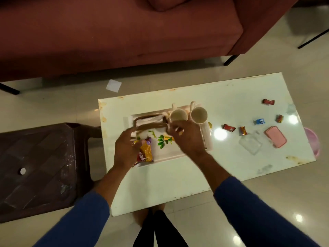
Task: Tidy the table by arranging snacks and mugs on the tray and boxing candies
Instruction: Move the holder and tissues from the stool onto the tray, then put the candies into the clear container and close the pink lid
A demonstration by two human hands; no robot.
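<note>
A floral tray (167, 157) lies on the white table (178, 177). Two cream mugs (178, 115) (198, 114) stand at its back right. My left hand (125, 150) and my right hand (187, 139) each pinch one end of a blurred brown snack packet (149, 126) over the tray's back left, with another brown packet (149, 119) behind it. A yellow-red snack packet (146, 154) lies at the tray's front left, partly under my left hand. Several wrapped candies (229, 127) (260, 121) (268, 101) are scattered to the right, near a clear box (250, 144) and its pink lid (276, 136).
A brown plastic stool (39, 166) stands left of the table. A maroon sofa (106, 32) fills the far side, with a white paper square (113, 85) on the floor before it. A pink bucket (314, 143) peeks out past the table's right edge.
</note>
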